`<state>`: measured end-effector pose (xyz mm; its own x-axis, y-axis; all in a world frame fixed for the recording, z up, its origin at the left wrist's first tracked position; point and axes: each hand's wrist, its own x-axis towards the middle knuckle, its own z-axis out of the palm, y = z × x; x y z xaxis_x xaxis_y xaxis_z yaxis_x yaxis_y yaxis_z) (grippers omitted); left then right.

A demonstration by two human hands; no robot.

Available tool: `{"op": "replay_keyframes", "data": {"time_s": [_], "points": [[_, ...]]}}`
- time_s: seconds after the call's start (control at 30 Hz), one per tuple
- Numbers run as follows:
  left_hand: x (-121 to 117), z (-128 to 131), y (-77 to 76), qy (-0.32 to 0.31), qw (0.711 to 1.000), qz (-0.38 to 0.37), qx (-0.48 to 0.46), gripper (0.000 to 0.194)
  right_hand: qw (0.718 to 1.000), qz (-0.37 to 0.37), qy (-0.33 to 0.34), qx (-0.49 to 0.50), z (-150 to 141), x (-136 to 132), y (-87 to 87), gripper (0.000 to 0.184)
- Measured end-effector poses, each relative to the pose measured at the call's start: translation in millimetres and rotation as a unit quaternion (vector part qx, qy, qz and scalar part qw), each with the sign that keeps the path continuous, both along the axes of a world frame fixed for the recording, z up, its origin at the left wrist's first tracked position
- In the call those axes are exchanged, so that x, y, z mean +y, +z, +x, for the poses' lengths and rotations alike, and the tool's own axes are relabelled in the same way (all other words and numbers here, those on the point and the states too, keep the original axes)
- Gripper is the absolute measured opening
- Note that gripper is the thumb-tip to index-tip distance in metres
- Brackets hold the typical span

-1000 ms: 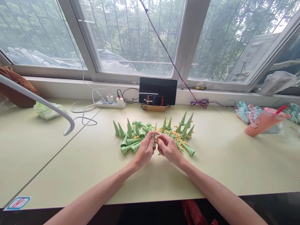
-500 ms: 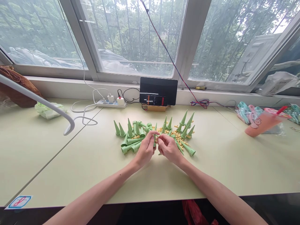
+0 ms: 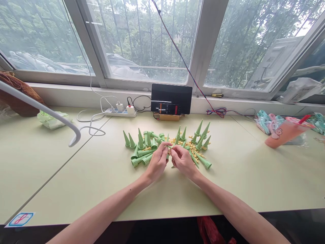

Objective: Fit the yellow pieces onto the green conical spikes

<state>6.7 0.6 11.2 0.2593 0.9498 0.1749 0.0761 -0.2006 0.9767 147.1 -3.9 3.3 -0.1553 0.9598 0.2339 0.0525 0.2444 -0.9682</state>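
Over the front of a pile of green plastic plant-watering spikes, my two hands meet at the fingertips. My left hand is closed around a green watering spike, most of which the fingers cover. Pressed close against that spike, my right hand is closed in a pinch. What sits between its fingertips is too small and covered to name. Small yellow plastic pieces lie among the spikes behind and to the right. Several spikes stand point up; others lie on their sides.
A phone leans against a dark tablet at the back. Left of them lies a power strip with white cables. An orange cup and bagged clips are at the right. A white curved bar crosses the left.
My hands stay nearly in place, with only small finger movement. The spike between them has tilted or dropped slightly, and the yellow bit seen at my right fingertips no longer shows clearly.
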Motion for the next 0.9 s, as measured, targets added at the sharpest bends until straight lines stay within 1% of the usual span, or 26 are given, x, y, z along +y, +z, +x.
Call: {"op": "replay_keyframes", "data": {"time_s": [0.1,0.2,0.33,0.53,0.63,0.73,0.9], "points": [[0.7,-1.7,1.3,0.035,0.996,0.053,0.067,0.035,0.999,0.014,-0.027,-0.022,0.1,-0.1,0.9,0.03],[1.6,-3.1,3.8,0.06,0.984,0.108,0.127,0.036,0.997,0.028,-0.053,-0.054,1.2,0.3,2.3,0.03],[3.1,-3.6,2.7,0.083,0.972,0.152,0.16,0.034,0.993,0.041,-0.072,-0.083,1.9,1.0,3.9,0.028],[4.7,-3.5,-1.5,0.088,0.968,0.168,0.165,0.032,0.989,0.071,-0.111,-0.075,1.2,0.7,5.5,0.024],[4.6,-3.3,0.1,0.092,0.97,0.162,0.155,0.031,0.987,0.069,-0.142,-0.041,1.8,-0.4,5.9,0.022],[4.0,-3.3,2.0,0.083,0.973,0.153,0.149,0.029,0.983,0.066,-0.174,0.006,3.1,-0.9,6.0,0.023],[3.1,-3.0,0.7,0.058,0.964,0.152,0.208,0.029,0.979,0.072,-0.188,0.026,4.4,0.8,4.0,0.029]]}}
